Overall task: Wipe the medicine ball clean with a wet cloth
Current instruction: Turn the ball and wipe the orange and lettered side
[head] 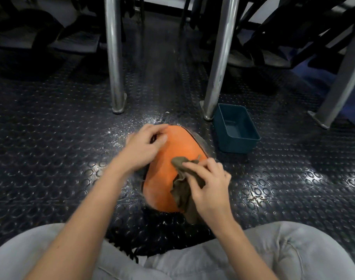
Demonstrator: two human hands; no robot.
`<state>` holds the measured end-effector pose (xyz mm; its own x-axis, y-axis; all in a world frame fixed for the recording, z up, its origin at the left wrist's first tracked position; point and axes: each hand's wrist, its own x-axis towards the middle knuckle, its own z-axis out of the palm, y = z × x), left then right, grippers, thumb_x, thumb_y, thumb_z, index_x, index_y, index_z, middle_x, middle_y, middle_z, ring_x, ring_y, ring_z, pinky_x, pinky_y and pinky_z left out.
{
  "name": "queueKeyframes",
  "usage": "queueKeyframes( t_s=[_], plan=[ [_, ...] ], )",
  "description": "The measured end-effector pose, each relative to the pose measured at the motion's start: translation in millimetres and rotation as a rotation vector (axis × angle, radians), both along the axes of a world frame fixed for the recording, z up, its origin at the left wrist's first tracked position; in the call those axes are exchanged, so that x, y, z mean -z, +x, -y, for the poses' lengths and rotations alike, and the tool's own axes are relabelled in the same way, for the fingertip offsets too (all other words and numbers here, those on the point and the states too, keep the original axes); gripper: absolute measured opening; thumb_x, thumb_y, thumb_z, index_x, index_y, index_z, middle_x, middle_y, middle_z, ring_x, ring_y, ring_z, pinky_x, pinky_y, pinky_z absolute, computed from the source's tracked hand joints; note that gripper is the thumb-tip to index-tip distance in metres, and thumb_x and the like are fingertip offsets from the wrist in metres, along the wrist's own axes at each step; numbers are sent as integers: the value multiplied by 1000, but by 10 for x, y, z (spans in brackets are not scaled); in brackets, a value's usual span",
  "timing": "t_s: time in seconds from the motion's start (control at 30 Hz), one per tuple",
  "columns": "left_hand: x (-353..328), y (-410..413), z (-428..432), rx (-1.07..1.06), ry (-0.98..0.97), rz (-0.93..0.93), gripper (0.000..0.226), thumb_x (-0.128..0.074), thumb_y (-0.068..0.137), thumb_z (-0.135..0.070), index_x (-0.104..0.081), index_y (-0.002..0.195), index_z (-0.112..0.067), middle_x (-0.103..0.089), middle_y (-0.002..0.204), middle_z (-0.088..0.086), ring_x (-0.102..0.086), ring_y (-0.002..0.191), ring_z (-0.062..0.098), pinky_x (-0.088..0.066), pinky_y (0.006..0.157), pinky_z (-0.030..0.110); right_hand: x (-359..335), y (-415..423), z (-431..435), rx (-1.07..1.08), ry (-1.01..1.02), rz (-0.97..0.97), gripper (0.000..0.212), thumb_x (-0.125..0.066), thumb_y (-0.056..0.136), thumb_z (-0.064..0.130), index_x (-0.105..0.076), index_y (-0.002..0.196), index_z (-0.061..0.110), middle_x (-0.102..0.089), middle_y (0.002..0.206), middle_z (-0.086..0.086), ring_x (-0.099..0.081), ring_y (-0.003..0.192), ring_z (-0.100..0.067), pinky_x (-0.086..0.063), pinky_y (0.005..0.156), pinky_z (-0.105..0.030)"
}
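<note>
Looking down from the head view, the orange medicine ball [168, 168] sits on the studded floor [51, 138]. The left hand [145, 147] curls over its far side to steady it, and the right hand [210, 188] pinches the cloth [181, 194] against its near right. Best to press flat, overlap strokes and rotate the ball.

The medicine ball [172, 158] is bright orange, faintly mottled with paler patches, and a dark band runs along its far right edge. The cloth [182, 190] is a dull olive-brown. The tub [236, 146] is deep teal. The floor [51, 138] is black, patterned all over with raised round studs, and dusted with white speckles [120, 134] beside the ball. The metal legs [115, 57] are shiny silver; the trousers [293, 249] are pale grey.
</note>
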<state>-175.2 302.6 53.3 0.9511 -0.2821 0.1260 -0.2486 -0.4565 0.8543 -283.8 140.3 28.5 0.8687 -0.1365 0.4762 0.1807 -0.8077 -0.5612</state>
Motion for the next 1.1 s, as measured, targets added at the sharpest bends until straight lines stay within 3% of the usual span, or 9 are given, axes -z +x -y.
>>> queueKeyframes(
  t_s=[0.07, 0.13, 0.3, 0.37, 0.53, 0.63, 0.8, 1.0, 1.1],
  plan=[
    [41, -138, 269, -241, -62, 37, 40, -43, 88, -39, -61, 120, -25, -56, 119, -3, -50, 119, 15, -21, 114, 47, 63, -119, -100, 0, 32, 35, 20, -58, 85, 28, -71, 99, 25, -52, 86, 8, -44, 88, -6, -27, 76, -26],
    [143, -297, 447, -380, 54, 176, 31, -38, 96, -33, -63, 114, -30, -54, 118, -10, -50, 114, 6, -1, 117, 43, 86, -190, -166, 28, 24, 99, 20, -57, 85, 25, -71, 99, 23, -51, 86, 5, -47, 86, -10, -29, 75, -26],
    [190, -351, 475, -369, 76, 351, 35, -38, 91, -33, -69, 105, -31, -58, 112, -13, -53, 109, 6, 15, 109, 27, -91, -40, -40, 68, 58, 125, 23, -64, 78, 9, -74, 97, 19, -46, 87, 4, -53, 79, -19, -47, 75, -39],
    [185, -356, 470, -373, 65, 359, 33, -40, 90, -31, -70, 104, -30, -59, 109, -15, -54, 108, 6, 15, 109, 26, -285, 188, 41, 60, 78, 32, 27, -63, 79, 6, -74, 98, 20, -52, 86, 2, -57, 81, -23, -49, 78, -45],
    [202, -414, 476, -405, 99, 351, 36, -37, 91, -35, -68, 109, -29, -59, 112, -15, -55, 108, 4, 10, 112, 34, -562, 749, 129, 36, -26, -160, 23, -62, 85, 8, -73, 102, 20, -63, 96, -4, -60, 95, -24, -44, 91, -41],
    [189, -395, 466, -456, 154, 284, 43, -33, 91, -37, -60, 122, -26, -53, 124, -11, -52, 115, 7, 10, 112, 37, -395, 404, 109, 41, -59, -107, 21, -61, 87, 9, -72, 102, 17, -62, 91, -4, -59, 87, -25, -46, 83, -45],
    [197, -310, 440, -419, 180, 269, 41, -31, 94, -35, -62, 120, -26, -55, 122, -13, -52, 114, 5, 12, 111, 34, -223, -5, 30, 54, -104, 23, 20, -60, 79, 9, -74, 93, 14, -58, 80, -2, -55, 72, -25, -43, 68, -36],
    [214, -376, 406, -410, 143, 289, 43, -33, 92, -36, -63, 120, -23, -57, 118, -11, -53, 111, 7, 8, 113, 36, -595, 848, 73, 31, -252, -232, 29, -53, 88, 8, -71, 107, 20, -61, 105, -10, -56, 101, -32, -42, 92, -46],
    [217, -437, 414, -443, 158, 284, 42, -32, 92, -36, -63, 119, -25, -56, 118, -12, -52, 112, 6, 7, 113, 39, -583, 830, 85, -8, -247, -256, 29, -54, 89, 9, -71, 109, 20, -61, 103, -9, -56, 100, -31, -43, 91, -47]
  ],
)
